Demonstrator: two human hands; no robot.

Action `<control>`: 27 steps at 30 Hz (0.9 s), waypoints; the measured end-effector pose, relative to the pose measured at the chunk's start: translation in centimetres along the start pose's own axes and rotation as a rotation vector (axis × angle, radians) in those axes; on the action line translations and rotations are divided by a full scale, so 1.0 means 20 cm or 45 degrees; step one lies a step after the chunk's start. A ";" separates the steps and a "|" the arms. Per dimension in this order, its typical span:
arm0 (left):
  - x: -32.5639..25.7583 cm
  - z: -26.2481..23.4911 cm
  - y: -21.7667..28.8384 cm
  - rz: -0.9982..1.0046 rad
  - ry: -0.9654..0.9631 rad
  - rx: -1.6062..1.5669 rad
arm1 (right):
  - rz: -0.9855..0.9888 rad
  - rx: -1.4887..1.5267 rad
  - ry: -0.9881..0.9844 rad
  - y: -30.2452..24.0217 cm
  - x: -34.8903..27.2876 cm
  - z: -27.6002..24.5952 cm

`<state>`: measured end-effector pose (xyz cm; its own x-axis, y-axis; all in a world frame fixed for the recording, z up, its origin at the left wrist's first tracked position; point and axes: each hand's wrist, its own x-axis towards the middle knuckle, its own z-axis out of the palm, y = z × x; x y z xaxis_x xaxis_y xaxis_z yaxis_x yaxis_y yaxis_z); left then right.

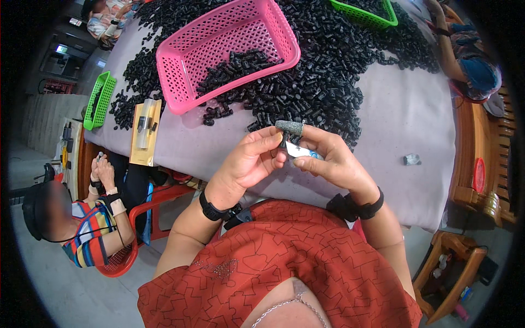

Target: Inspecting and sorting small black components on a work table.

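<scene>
Over at the far left a co-worker (90,240) sits in a red chair (121,261), just off the corner of the table (407,109). A narrow green basket (99,101) stands by that left edge, and a yellow card (136,150) lies near it, its lower end at the table's rim. Next comes a pink basket (229,90), partly filled, beyond the hands. The left hand (249,158) pinches a small black piece (283,141) at its fingertips, in the gap between both hands. The right hand (336,161), a grey sleeve (290,128) on one finger, grips a white tool (301,150) close against the piece; I can't tell whether they touch. A heap of black parts (317,76) spreads just behind. Rightward, lilac cloth stretches to the table's right edge, a clear lump (412,159) lying well apart from the right hand.
</scene>
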<state>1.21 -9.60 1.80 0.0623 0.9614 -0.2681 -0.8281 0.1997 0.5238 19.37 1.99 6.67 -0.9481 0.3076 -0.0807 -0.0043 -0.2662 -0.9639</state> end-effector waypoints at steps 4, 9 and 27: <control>0.00 0.01 0.00 -0.024 -0.012 -0.066 | 0.014 -0.064 0.030 0.03 0.00 -0.01; 0.00 0.00 -0.01 0.014 -0.001 -0.068 | 0.016 -0.094 0.056 0.05 0.01 -0.01; -0.01 -0.01 -0.03 0.019 0.017 -0.020 | 0.029 -0.015 0.028 0.09 0.02 -0.01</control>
<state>1.50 -9.84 1.38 0.0426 0.9616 -0.2712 -0.8377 0.1823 0.5148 19.10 1.84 4.87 -0.9406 0.3218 -0.1082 0.0212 -0.2626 -0.9647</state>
